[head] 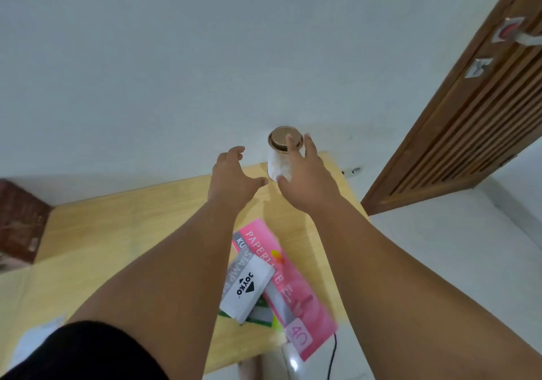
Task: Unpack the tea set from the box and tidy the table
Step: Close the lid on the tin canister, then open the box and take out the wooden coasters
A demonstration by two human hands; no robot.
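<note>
The white canister [280, 165] stands upright at my one o'clock on the table's [117, 233] far edge, my right hand [308, 180] spread open at its four o'clock, my left hand [231, 177] open at its nine, so I should cup its wall low, not the lid [283, 139].

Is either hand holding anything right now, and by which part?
Nothing gripped. The right hand is spread open at the white canister, fingertips by its lid, thumb low by its side. The left hand is open, apart from it.
</note>
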